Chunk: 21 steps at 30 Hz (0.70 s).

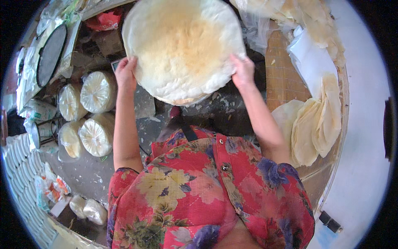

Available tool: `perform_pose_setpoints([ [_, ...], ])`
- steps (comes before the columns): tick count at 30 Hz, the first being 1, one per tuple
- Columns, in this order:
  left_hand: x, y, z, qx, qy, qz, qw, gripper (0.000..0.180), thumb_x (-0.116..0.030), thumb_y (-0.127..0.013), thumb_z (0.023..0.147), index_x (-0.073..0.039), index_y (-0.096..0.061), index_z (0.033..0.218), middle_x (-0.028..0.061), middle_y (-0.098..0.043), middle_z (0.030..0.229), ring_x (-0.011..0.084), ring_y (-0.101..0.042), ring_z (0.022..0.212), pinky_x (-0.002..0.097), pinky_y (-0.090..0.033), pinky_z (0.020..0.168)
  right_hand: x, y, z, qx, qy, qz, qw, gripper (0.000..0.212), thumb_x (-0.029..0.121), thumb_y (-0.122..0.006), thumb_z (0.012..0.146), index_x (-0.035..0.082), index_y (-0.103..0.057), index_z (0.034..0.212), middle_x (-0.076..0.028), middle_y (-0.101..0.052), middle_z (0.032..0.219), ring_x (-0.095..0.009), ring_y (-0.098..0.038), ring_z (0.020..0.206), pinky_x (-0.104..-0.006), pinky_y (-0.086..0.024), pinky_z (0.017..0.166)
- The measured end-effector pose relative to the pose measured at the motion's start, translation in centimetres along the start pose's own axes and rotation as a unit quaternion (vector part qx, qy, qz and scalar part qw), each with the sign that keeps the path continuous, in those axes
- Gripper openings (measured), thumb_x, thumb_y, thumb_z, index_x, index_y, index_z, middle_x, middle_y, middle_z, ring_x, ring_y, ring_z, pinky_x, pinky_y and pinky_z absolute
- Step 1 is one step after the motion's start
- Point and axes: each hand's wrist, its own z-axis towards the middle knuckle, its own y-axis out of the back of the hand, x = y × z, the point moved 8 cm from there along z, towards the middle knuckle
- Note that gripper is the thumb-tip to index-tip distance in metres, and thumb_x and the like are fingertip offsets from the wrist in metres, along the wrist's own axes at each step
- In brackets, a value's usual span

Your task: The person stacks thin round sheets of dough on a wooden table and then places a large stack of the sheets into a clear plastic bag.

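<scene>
A broad stack of thin round flatbreads [186, 45], pale at the rim and browned in the middle, is held in front of me at the top of the view. My left hand [125, 74] grips its left edge, the thumb lying along the rim. On the opposite edge, my right hand [243, 71] is closed in the same way. Below the top sheet, another browner edge shows at the near side. What supports the stack from underneath is hidden, as are most of the fingers.
Several plastic-wrapped round stacks [98, 92] sit at the left. Beyond them leans a dark round plate [51, 55]. Loose folded flatbreads [309, 133] and a white bag [311, 58] lie on a brown surface [282, 70] at the right. Crumbs litter the dark floor [153, 120].
</scene>
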Motion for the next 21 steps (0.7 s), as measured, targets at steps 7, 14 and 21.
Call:
perform_pose_setpoints([
  [7,11.1,8.8,0.3,-0.152,0.11,0.053,0.981,0.014,-0.013,-0.066,0.076,-0.002,-0.06,0.082,-0.0026,-0.051,0.059,0.0071,-0.044,0.048,0.0221,-0.031,0.042,-12.8,3.8,1.1,-0.048,-0.176,-0.092,0.979,0.027,0.012,-0.063,0.078,-0.007,-0.057,0.096,-0.011,-0.062,0.087,-0.018,-0.062,0.077,-0.0297,-0.051,0.066],
  [14,8.1,4.2,1.4,-0.048,0.009,0.272,0.961,0.019,-0.012,-0.055,0.078,0.002,-0.063,0.087,0.0052,-0.062,0.074,0.014,-0.054,0.06,0.0249,-0.043,0.055,-4.0,8.9,0.0,-0.071,-0.124,-0.379,0.914,0.028,0.022,-0.06,0.079,-0.002,-0.059,0.093,-0.015,-0.064,0.088,-0.022,-0.063,0.07,-0.0338,-0.05,0.064],
  [21,1.2,5.0,-4.4,-0.152,-0.109,0.26,0.947,0.032,-0.008,-0.053,0.084,0.004,-0.051,0.113,0.0115,-0.06,0.089,0.019,-0.056,0.077,0.0275,-0.047,0.068,16.5,26.8,-2.9,-0.225,0.1,-0.573,0.782,0.027,0.027,-0.056,0.085,0.005,-0.061,0.098,-0.011,-0.064,0.088,-0.019,-0.06,0.081,-0.0337,-0.047,0.072],
])
